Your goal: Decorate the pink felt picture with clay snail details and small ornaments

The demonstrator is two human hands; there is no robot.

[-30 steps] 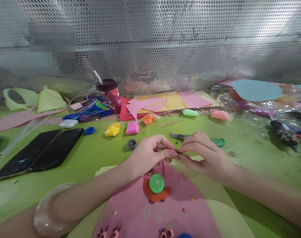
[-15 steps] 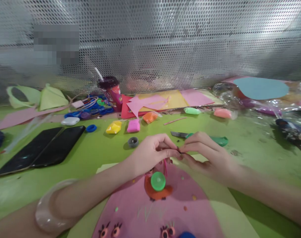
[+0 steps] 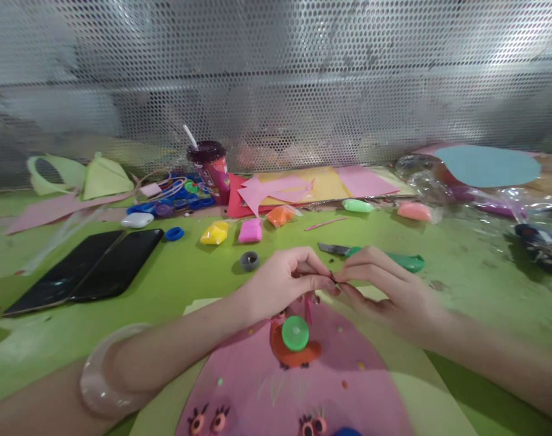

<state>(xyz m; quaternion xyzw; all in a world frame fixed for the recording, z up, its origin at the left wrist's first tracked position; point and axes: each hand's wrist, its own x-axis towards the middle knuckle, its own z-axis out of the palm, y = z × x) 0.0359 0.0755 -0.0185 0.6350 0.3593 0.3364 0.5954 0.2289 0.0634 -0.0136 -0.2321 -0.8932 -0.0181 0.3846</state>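
Observation:
My left hand [image 3: 282,284] and my right hand [image 3: 394,290] meet fingertip to fingertip, both closed in a pinch. Between them is a tiny dark piece [image 3: 334,279], mostly hidden and too small to name surely. Below lies a pink paper picture [image 3: 321,381] on a pale yellow sheet [image 3: 434,399]. An orange clay shape [image 3: 309,352] with a green disc [image 3: 295,333] sits on it, and clay eyes [image 3: 219,421] with dark lashes show lower down. A green-handled craft knife [image 3: 407,261] lies just beyond my right hand, its blade bare.
Packets of clay, yellow [image 3: 214,233], pink [image 3: 250,231] and orange [image 3: 280,216], lie beyond my hands, near a grey ring-shaped cap [image 3: 249,261]. A black folding phone case [image 3: 116,266] is at left. A lidded cup [image 3: 212,172] stands before the perforated metal panel [image 3: 276,79].
The whole view has shifted slightly, so everything appears a little further right. My hands stay pinched together in nearly the same pose over the picture.

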